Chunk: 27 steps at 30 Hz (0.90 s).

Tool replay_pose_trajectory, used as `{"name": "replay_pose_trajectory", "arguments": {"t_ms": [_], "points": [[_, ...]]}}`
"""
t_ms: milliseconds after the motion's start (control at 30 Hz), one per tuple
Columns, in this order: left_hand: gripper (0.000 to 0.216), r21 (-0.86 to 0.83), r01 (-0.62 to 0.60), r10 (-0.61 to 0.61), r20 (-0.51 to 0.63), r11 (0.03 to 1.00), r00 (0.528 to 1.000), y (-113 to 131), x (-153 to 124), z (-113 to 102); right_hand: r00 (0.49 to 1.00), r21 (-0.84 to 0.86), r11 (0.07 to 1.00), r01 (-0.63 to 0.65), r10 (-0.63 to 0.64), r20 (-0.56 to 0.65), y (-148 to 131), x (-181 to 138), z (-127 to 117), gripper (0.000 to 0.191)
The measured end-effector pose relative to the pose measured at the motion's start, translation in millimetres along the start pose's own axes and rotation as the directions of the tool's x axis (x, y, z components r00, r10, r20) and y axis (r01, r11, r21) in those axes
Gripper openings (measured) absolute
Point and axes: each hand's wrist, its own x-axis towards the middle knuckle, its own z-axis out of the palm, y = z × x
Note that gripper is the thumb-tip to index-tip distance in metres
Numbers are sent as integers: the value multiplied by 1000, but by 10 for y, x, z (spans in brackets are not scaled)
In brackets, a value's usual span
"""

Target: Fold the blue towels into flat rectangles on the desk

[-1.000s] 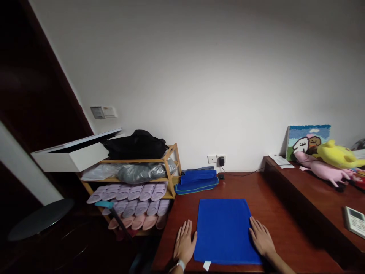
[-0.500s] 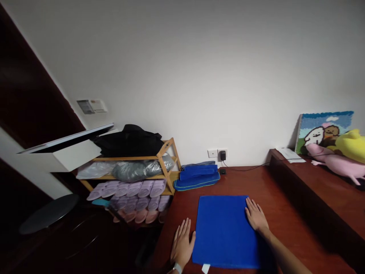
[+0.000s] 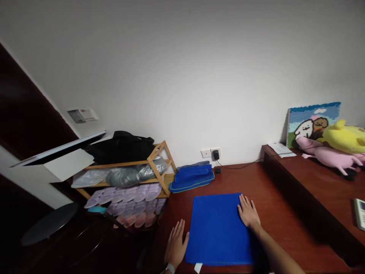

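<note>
A blue towel (image 3: 218, 230) lies flat and squared out on the reddish-brown table (image 3: 273, 205), with a small white label (image 3: 198, 268) sticking out at its near left corner. My left hand (image 3: 176, 243) rests flat on the table along the towel's left edge, thumb at the edge, fingers stretched forward. On the other side, my right hand (image 3: 249, 211) lies palm down at the towel's far right corner, fingertips at the edge. Neither hand grips anything. Folded blue cloths (image 3: 192, 177) are stacked at the table's back left.
Left of the table stands a wooden rack (image 3: 161, 163) with slippers (image 3: 135, 192), plastic-wrapped items and a black bag (image 3: 122, 146). On a raised ledge to the right are plush toys (image 3: 327, 154) and a picture (image 3: 310, 123). A black plug (image 3: 216, 154) trails a cable along the wall.
The view has shifted slightly to the right, bringing a white device into sight at the right edge. Both hands keep their places by the towel, which looks unchanged.
</note>
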Motion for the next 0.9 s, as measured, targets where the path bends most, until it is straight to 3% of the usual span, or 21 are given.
{"name": "replay_pose_trajectory", "arguments": {"t_ms": [100, 200, 300, 467, 533, 600, 667, 733, 900], "points": [[56, -14, 38, -38, -15, 999, 999, 6, 61, -12, 1000, 27, 1000, 5, -5, -3, -13, 1, -24, 69], [52, -41, 81, -85, -93, 996, 992, 263, 249, 0, 1000, 45, 999, 4, -4, 0, -20, 10, -39, 69], [52, -82, -66, 57, -109, 994, 992, 862, 523, 96, 1000, 53, 999, -4, 4, 2, -22, 15, -55, 69], [56, -115, -321, 330, 62, 940, 942, 2040, 910, 458, 1000, 52, 999, 0, 1, -7, -15, 18, -65, 68], [59, -126, -369, 382, 104, 921, 918, 2334, 1003, 611, 1000, 50, 999, 2, -2, -14, -8, 23, -49, 67], [61, -139, -377, 394, 123, 916, 911, 2463, 1079, 714, 1000, 45, 999, 5, -4, -18, 1, 29, -26, 66], [64, -136, -346, 364, 145, 928, 920, 2421, 1150, 739, 1000, 39, 999, 2, -1, -23, 8, 35, -6, 66], [65, -105, -287, 302, 173, 952, 938, 2210, 1208, 678, 1000, 36, 999, -1, 2, -29, 12, 36, 6, 66], [67, 33, -56, 49, 175, 998, 983, 1122, 1103, 342, 1000, 15, 1000, 2, -2, -26, 23, 27, 12, 67]]}}
